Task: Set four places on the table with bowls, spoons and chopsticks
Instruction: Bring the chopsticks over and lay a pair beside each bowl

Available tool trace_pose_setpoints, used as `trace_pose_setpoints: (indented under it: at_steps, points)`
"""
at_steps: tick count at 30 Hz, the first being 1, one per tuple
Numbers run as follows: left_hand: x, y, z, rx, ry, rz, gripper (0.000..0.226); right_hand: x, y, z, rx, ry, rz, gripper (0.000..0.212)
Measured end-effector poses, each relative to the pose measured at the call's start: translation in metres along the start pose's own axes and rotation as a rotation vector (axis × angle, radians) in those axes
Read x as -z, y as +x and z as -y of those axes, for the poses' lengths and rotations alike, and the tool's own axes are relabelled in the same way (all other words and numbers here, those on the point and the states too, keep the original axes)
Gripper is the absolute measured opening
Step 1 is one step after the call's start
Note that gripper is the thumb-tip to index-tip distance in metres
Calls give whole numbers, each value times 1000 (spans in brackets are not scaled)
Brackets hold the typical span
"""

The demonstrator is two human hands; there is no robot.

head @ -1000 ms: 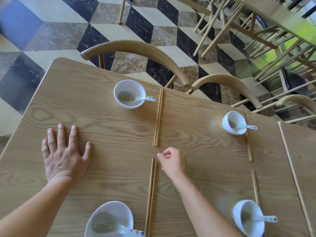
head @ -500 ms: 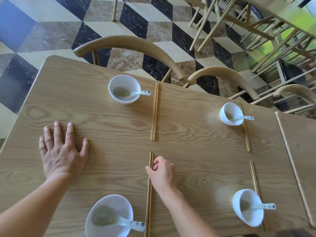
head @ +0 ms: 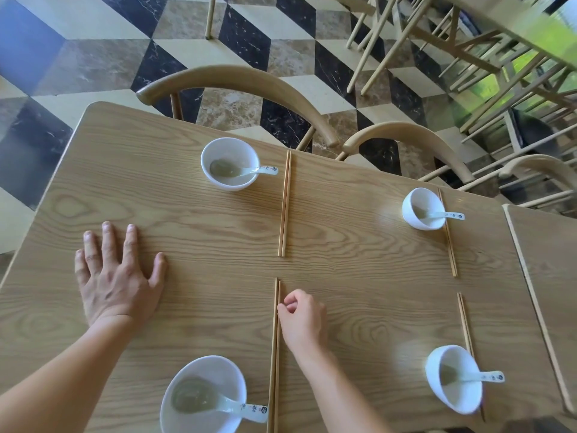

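Four white bowls, each with a white spoon inside, stand on the wooden table (head: pixel 359 214): far left bowl (head: pixel 229 159), far right bowl (head: pixel 420 203), near left bowl (head: pixel 203 379), near right bowl (head: pixel 452 392). A pair of wooden chopsticks lies to the right of each: far left pair (head: pixel 284 203), far right pair (head: pixel 448 235), near left pair (head: pixel 274 354), near right pair (head: pixel 465 323). My left hand (head: pixel 117 276) lies flat on the table with fingers spread. My right hand (head: pixel 303 320) is curled, its fingertips touching the upper part of the near left chopsticks.
Two curved wooden chair backs (head: pixel 237 85) (head: pixel 412 135) stand at the table's far edge. A second table (head: pixel 549 276) adjoins on the right. More chairs and a table (head: pixel 468 35) fill the back right. The floor (head: pixel 93 51) is patterned tile.
My right hand has moved left and down from the middle of the table to the near left chopsticks. My left hand has stayed flat in place.
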State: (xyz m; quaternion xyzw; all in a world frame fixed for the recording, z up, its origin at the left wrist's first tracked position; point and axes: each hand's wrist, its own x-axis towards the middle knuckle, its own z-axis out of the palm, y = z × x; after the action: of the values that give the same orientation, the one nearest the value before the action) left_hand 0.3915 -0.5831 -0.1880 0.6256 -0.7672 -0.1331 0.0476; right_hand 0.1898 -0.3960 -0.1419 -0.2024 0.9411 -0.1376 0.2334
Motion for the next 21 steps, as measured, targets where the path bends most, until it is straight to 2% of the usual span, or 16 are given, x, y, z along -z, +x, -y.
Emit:
trace_pose_setpoints:
  at_steps: [14, 17, 21]
  points:
    - [-2, 0, 1, 2, -10, -11, 80, -3, -3, 3, -11, 41, 4, 8]
    - [-2, 0, 1, 1, -5, -9, 80, -3, -5, 4, 15, 61, -28, 16]
    - [-2, 0, 1, 2, -9, -10, 80, -7, -11, 4, 56, 7, 13, 24]
